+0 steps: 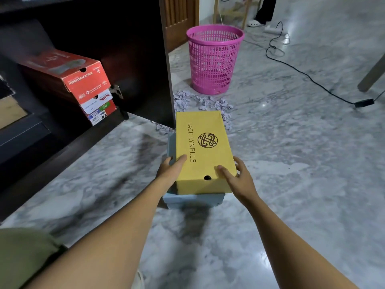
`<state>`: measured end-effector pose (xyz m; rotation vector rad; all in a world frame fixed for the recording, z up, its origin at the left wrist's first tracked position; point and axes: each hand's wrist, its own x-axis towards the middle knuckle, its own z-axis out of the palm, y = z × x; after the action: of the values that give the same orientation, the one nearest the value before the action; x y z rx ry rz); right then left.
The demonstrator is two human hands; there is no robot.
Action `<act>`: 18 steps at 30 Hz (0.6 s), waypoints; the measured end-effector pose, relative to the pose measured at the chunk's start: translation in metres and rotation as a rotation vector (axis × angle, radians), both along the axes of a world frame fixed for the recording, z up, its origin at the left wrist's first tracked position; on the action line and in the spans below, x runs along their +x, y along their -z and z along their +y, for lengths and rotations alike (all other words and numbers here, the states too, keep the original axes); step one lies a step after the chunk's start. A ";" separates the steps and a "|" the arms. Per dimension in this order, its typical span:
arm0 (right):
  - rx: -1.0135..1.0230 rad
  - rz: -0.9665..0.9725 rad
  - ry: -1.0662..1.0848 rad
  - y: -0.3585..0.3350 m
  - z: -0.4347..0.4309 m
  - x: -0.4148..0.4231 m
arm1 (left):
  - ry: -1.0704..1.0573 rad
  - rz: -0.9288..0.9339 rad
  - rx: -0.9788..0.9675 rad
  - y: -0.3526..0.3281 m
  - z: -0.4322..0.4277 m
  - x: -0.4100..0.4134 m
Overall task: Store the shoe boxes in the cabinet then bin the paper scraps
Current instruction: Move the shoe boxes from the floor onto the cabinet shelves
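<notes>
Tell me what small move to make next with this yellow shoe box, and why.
Probably lift the yellow shoe box clear of the blue box under it and swing it left toward the cabinet. The left grip and right grip hold its near end, thumbs on the lid; the cabinet holds a stack topped by the red box. The paper scraps can wait.

One yellow box [200,130], one blue box [193,200], two or three stacked boxes [87,80], one pink basket [214,59], many scraps [220,104].

Glossy grey-white marble floor [291,163], slatted wooden panel [181,17] behind, black cable [310,78] trailing.
</notes>
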<state>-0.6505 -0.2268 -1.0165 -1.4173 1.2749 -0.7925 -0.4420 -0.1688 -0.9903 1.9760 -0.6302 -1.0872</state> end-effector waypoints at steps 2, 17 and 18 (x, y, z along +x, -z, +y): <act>-0.002 -0.011 -0.035 0.000 0.003 0.002 | 0.047 0.052 0.016 0.001 0.000 -0.002; -0.067 -0.047 -0.212 -0.024 -0.001 0.045 | -0.157 0.226 -0.149 -0.017 0.039 0.032; -0.075 -0.059 -0.226 -0.029 -0.003 0.050 | -0.174 0.218 -0.181 -0.021 0.040 0.036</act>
<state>-0.6004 -0.2299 -0.9880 -1.5556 1.0276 -0.7286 -0.4056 -0.1283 -0.9695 1.6955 -0.4167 -1.0801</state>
